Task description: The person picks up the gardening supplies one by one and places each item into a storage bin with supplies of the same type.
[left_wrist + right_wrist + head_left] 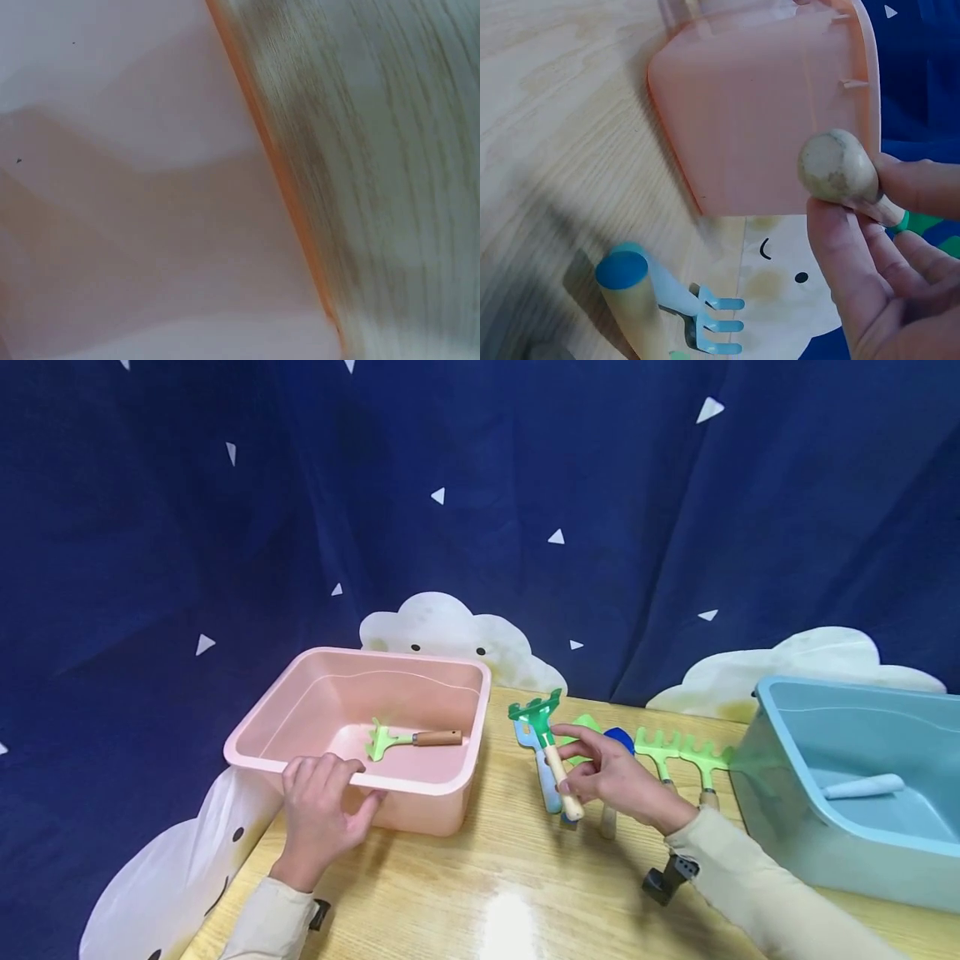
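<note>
Green rake in the right hand, clear of the table

With twelve o'clock straight ahead of the person, the right hand [618, 781] pinches the green rake [553, 763] by its pale wooden handle, thumb against fingers, head tipped toward eleven. It hangs above the light-blue tool [547, 783] on the table [465, 893]. The left hand [321, 806] hooks its fingers over the near rim of the pink tub [427, 789], at that tub's six o'clock; the hands are well apart.

The step in hand looks like a pick-up, the grip made and the rake raised. From the right hand, the pink tub, with a light-green rake [405, 740] inside, lies between nine and ten; the blue tub [806, 783] lies at three. If the rake is bound for the pink tub, the next move probably calls for a lift over its three-o'clock rim, prongs clear, while the left hand steadies the tub.
</note>
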Demonstrator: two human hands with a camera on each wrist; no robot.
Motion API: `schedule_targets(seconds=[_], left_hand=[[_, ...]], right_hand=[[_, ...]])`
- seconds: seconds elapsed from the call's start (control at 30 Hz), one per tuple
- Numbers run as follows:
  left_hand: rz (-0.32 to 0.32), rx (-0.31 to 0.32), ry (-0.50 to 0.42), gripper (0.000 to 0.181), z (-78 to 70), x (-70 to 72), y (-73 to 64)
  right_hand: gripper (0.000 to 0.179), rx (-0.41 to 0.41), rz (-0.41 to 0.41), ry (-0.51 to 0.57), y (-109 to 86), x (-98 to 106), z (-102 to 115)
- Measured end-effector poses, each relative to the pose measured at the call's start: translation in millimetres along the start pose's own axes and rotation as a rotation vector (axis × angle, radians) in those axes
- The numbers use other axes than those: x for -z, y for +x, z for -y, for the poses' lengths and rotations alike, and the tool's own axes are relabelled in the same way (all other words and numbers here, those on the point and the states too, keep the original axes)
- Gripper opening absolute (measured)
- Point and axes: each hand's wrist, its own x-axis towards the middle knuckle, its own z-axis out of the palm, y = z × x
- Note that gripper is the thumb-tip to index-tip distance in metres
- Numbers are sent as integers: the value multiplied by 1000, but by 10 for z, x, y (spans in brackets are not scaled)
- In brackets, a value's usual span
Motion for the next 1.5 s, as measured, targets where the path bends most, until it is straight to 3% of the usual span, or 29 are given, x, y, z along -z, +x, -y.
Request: schedule_targets(seconds=[0.33, 0.63, 0.9, 1.2, 1.5], left_hand=[[6, 5, 0, 52, 11, -6, -12], [-9, -4, 0, 49, 8, -11, 6], [13, 5, -2, 52, 1, -8, 0], [-4, 0, -4, 52, 7, 0, 9], [-13, -8, 11, 52, 12, -2, -6]], right_hand=[[76, 32, 117, -169, 23, 142, 273], [73, 60, 217, -212, 90, 202, 622], [72, 91, 248, -233, 158, 204, 771], [69, 114, 284, -299, 269, 127, 925], [70, 70, 342, -374, 525, 24, 1122]])
